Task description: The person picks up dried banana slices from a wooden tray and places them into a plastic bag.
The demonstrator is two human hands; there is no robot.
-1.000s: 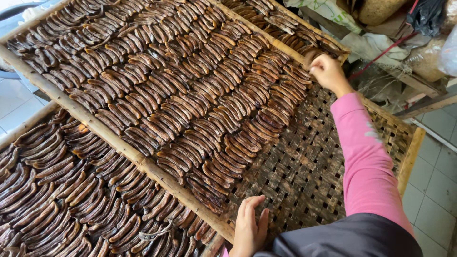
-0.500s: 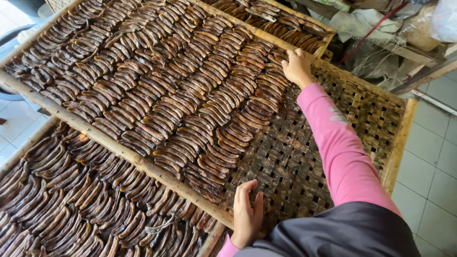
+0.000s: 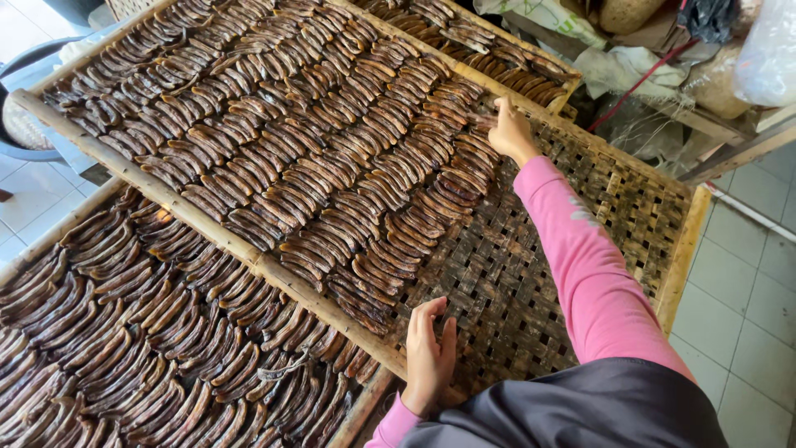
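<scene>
A woven bamboo tray (image 3: 630, 207) fills the middle, most of it covered with rows of dark brown dried bananas (image 3: 315, 158). The right hand (image 3: 512, 130), in a pink sleeve (image 3: 593, 274), reaches to the far end of the banana rows on the tray and touches the pieces there. The left hand (image 3: 429, 355) rests flat on the tray's bare weave near its near rim. A second tray (image 3: 365, 406) of bananas lies just left of the first.
</scene>
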